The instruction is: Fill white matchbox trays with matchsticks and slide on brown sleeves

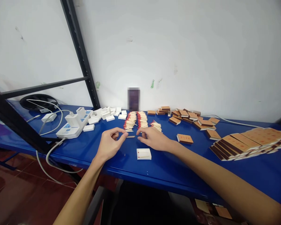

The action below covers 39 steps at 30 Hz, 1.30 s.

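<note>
My left hand [111, 143] is closed, thumb and forefinger pinched at the end of a few matches [131, 136] just above the blue table. Facing it, my right hand [153, 138] has its fingers curled but apart, with nothing visible between them. Below and between the hands lies a small white matchbox tray [144, 154] holding a match or two with red tips. Behind the hands are two long rows of red-headed matches, a left row [130, 121] and a right row [142, 119]. A smaller heap of matches [156, 125] lies behind my right wrist.
White trays [107, 112] are piled at the back left, beside a white power strip [72, 126] with cables. Orange-brown matchbox sleeves [189, 115] are scattered at the back right; one sleeve [184, 138] lies nearer. Stacked sleeves [250, 142] fill the right. A black rack post [81, 53] rises left.
</note>
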Motion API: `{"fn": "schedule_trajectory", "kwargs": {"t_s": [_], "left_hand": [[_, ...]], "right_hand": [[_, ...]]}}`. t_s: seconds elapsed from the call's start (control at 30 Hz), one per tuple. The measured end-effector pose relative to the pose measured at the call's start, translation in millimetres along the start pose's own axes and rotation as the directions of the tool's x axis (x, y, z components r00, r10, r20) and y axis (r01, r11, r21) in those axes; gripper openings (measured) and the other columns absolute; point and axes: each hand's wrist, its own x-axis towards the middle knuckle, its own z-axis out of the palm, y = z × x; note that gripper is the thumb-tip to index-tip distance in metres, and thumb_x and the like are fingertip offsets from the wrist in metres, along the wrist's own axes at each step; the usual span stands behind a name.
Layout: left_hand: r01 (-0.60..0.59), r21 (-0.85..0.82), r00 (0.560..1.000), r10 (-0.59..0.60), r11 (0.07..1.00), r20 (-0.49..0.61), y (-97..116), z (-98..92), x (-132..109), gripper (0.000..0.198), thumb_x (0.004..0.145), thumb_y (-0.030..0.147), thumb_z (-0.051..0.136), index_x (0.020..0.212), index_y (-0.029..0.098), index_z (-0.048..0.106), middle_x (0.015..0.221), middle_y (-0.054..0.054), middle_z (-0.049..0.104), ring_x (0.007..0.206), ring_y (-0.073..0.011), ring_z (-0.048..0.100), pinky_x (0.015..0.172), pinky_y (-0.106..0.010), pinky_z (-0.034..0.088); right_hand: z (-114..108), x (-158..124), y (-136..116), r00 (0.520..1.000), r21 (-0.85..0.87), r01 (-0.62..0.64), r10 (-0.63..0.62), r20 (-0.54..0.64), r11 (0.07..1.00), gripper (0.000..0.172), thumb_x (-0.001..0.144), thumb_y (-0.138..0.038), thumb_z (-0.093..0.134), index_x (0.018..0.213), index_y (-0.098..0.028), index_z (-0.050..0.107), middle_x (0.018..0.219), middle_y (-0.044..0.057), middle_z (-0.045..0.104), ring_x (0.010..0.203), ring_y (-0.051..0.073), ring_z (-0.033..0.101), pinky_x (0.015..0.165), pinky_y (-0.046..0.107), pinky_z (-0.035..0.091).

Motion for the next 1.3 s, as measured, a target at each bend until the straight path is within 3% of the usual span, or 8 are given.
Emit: {"fn": "schedule_trajectory", "kwargs": {"t_s": [0.13, 0.27, 0.47, 0.63, 0.8, 1.03, 1.13, 1.3], "left_hand": [[0.018, -0.017, 0.999, -0.018, 1.0, 0.031, -7.1, -1.9, 4.2, 0.034, 0.089, 0.048, 0.054, 0.086, 0.016, 0.068, 0.058, 0.005, 0.035, 0.054, -0.01, 0.032, 0.053, -0.024, 0.028], [-0.003, -0.025, 0.995, 0.005, 1.0, 0.097, -6.1, 1.7, 2.9, 0.04, 0.097, 0.048, 0.039, 0.092, 0.017, 0.064, 0.066, 0.003, 0.045, 0.059, -0.0113, 0.039, 0.057, -0.024, 0.032], [-0.007, 0.055, 0.994, 0.001, 0.998, 0.113, -13.6, 6.8, 0.6, 0.033, 0.1, 0.045, 0.033, 0.077, 0.022, 0.035, 0.069, 0.004, 0.038, 0.061, -0.0118, 0.038, 0.06, -0.025, 0.033], [-0.028, 0.259, 0.979, -0.025, 0.966, 0.201, -21.5, 4.2, 18.5, 0.034, 0.101, 0.038, 0.015, 0.077, 0.023, 0.035, 0.066, 0.001, 0.044, 0.059, -0.0161, 0.042, 0.061, -0.029, 0.031], [-0.119, 0.578, 0.954, -0.069, 0.807, 0.292, -27.8, -4.9, 47.1, 0.021, 0.089, 0.027, 0.031, 0.08, 0.022, 0.049, 0.066, -0.003, 0.052, 0.063, -0.022, 0.051, 0.06, -0.031, 0.029], [-0.25, 0.571, 0.913, -0.005, 0.782, 0.407, -43.2, -1.2, 51.8, 0.023, 0.089, 0.033, 0.045, 0.106, 0.023, 0.057, 0.07, -0.002, 0.059, 0.075, -0.0239, 0.058, 0.066, -0.031, 0.038], [-0.276, 0.568, 0.903, 0.006, 0.775, 0.43, -47.0, 1.9, 52.3, 0.022, 0.093, 0.037, 0.044, 0.101, 0.023, 0.058, 0.074, -0.003, 0.061, 0.076, -0.0233, 0.06, 0.065, -0.03, 0.038], [-0.305, 0.548, 0.889, 0.025, 0.779, 0.458, -46.9, 3.1, 53.7, 0.02, 0.096, 0.036, 0.042, 0.098, 0.023, 0.056, 0.081, -0.003, 0.065, 0.071, -0.0207, 0.06, 0.062, -0.028, 0.037]], "right_hand": [[8.9, 34.1, -1.9, 0.995, -0.032, -0.038, 0.04, 0.088, 0.999, 0.009, 0.087, -0.025, 0.064, 0.091, -0.018, 0.067, 0.07, 0.0, 0.064, 0.066, 0.014, 0.056, 0.059, 0.024, 0.035], [11.0, 38.7, -2.2, 0.99, -0.044, -0.038, 0.043, 0.136, 0.998, 0.01, 0.089, -0.02, 0.06, 0.082, -0.017, 0.065, 0.07, 0.002, 0.064, 0.065, 0.014, 0.056, 0.058, 0.024, 0.035], [-13.0, -2.2, -1.3, 0.99, -0.051, -0.042, 0.049, 0.134, 0.998, 0.017, 0.096, -0.024, 0.048, 0.084, -0.019, 0.059, 0.08, 0.004, 0.065, 0.071, 0.016, 0.056, 0.062, 0.026, 0.038], [-28.4, -46.2, -19.5, 0.985, 0.044, -0.11, 0.103, 0.138, 0.993, 0.021, 0.097, -0.032, 0.045, 0.085, -0.021, 0.057, 0.073, 0.0, 0.06, 0.063, 0.014, 0.051, 0.059, 0.027, 0.037], [-29.9, -59.8, -28.2, 0.979, 0.063, -0.13, 0.118, 0.169, 0.99, 0.021, 0.095, -0.037, 0.049, 0.088, -0.022, 0.062, 0.07, 0.0, 0.058, 0.062, 0.015, 0.05, 0.056, 0.027, 0.037], [-24.4, -35.5, 11.0, 0.987, -0.11, -0.152, 0.145, -0.067, 0.982, 0.021, 0.095, -0.031, 0.049, 0.099, -0.019, 0.066, 0.067, 0.001, 0.061, 0.064, 0.017, 0.055, 0.063, 0.028, 0.037], [-11.5, -24.0, 25.2, 0.984, -0.24, -0.178, 0.166, -0.072, 0.954, 0.021, 0.094, -0.024, 0.051, 0.11, -0.017, 0.063, 0.076, 0.004, 0.065, 0.07, 0.019, 0.059, 0.066, 0.029, 0.037], [0.8, -7.8, 29.6, 0.989, -0.253, -0.144, 0.133, -0.06, 0.957, 0.018, 0.098, -0.027, 0.047, 0.102, -0.017, 0.062, 0.09, 0.009, 0.069, 0.081, 0.02, 0.062, 0.069, 0.028, 0.039]]}}
